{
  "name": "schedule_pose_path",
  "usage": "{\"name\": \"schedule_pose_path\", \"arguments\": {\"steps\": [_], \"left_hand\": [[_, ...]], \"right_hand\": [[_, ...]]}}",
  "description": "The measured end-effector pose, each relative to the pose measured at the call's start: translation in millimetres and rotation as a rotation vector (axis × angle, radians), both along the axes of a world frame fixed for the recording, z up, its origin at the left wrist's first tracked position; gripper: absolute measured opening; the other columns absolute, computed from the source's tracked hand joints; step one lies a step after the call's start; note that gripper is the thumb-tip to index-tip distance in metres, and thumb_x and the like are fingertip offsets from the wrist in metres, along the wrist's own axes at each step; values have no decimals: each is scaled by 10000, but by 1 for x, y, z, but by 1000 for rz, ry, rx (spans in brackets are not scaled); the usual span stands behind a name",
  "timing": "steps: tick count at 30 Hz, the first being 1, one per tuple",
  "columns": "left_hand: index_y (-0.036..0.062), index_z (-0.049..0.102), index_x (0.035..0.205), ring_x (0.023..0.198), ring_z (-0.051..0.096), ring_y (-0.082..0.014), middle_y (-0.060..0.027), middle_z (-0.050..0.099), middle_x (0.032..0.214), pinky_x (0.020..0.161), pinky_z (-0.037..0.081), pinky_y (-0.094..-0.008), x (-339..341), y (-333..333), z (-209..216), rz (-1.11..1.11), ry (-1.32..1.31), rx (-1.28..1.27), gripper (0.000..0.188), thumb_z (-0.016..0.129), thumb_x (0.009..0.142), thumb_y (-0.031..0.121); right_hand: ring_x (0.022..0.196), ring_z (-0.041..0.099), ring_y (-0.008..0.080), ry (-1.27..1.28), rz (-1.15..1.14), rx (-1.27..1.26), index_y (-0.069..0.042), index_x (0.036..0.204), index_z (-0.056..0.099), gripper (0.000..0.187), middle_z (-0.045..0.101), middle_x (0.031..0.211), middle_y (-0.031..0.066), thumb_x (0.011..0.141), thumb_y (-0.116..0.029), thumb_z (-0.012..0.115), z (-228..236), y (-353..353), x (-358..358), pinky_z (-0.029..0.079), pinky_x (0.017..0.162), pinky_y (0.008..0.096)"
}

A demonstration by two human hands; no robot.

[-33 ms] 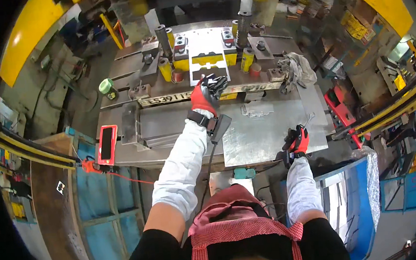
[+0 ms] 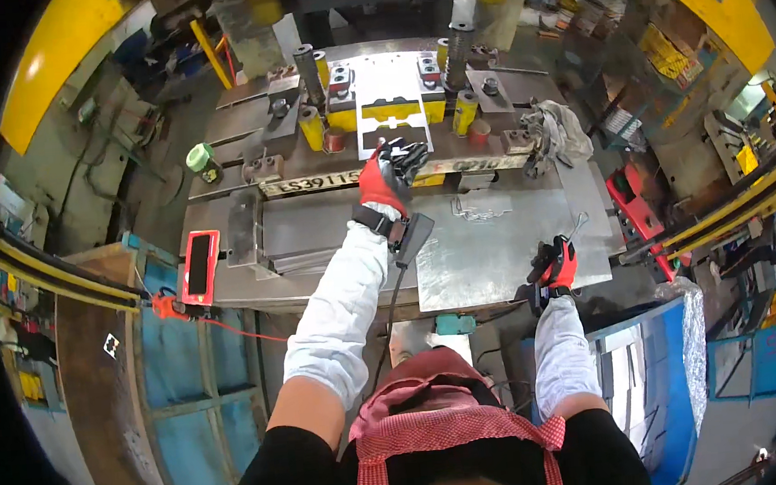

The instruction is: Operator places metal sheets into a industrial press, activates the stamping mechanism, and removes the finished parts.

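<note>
A bright, flat metal sheet [image 2: 390, 76] with cut-out openings lies over the die on the press bed. At its front edge is my left hand [image 2: 392, 174] in a red and black glove, fingers bent together against the sheet's near strip. Part of that grip is hidden by the glove. My right hand [image 2: 556, 268], gloved alike, is closed around a thin metal tool [image 2: 578, 225] with a small forked tip. It rests low over the right side of a grey metal plate [image 2: 462, 259]. Several thin metal strips [image 2: 478, 208] lie near the plate's far edge.
Guide posts [image 2: 309, 75] and yellow cylinders [image 2: 464, 111] flank the die. A grey rag [image 2: 557, 133] lies at the right of the bed. To the left are a red-cased phone [image 2: 200, 268] and a green-lidded jar [image 2: 203, 161]. A blue bin [image 2: 667, 375] stands at lower right.
</note>
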State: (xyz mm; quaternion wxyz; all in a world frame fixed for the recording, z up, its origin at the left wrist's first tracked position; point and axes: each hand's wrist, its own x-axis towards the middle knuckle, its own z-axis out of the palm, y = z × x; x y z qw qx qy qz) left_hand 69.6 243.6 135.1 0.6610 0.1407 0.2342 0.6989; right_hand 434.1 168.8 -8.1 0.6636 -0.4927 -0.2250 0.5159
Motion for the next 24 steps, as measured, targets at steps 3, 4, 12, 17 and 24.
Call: {"name": "schedule_pose_path", "arguments": {"steps": [3, 4, 12, 17, 24], "left_hand": [[5, 418, 1167, 1040, 554, -352, -232, 539, 1146, 893, 463, -414, -6, -3, -10, -119, 81, 198, 415, 359, 944, 350], [10, 420, 1173, 1052, 548, -350, -231, 530, 1160, 898, 459, -411, 2, -3, -2, -107, 97, 124, 423, 366, 941, 359], [-57, 334, 1258, 1068, 517, -388, -288, 473, 1192, 958, 413, -452, -24, -48, -69, -124, 40, 356, 438, 278, 971, 269], [48, 680, 927, 861, 637, -150, -80, 677, 887, 756, 496, -318, -13, -82, -21, 334, 1627, 426, 207, 538, 818, 152], [-1, 556, 1033, 917, 562, -226, -130, 566, 1027, 843, 421, -338, -155, -270, -76, 279, 1361, -169, 281, 579, 809, 168]], "right_hand": [[425, 495, 182, 61, 29, -5, -94, 884, 484, 177, 535, 627, 73, 839, -249, 555, 0, -2, -5, 439, 399, 328], [446, 506, 171, 62, -54, 48, -84, 980, 510, 211, 565, 680, 81, 843, -238, 556, 5, -1, -2, 439, 406, 322], [551, 515, 91, -225, 769, 303, -24, 1229, 444, 410, 569, 756, 29, 850, -120, 568, 192, 58, -158, 431, 494, 225], [553, 502, 75, -460, 1170, 154, -60, 891, 563, 232, 537, 683, -19, 850, -288, 574, 225, 137, -213, 387, 486, 218], [638, 556, 103, -95, 1127, 151, -16, 1181, 488, 350, 610, 845, 56, 870, -172, 528, 172, 48, -151, 460, 560, 242]]}}
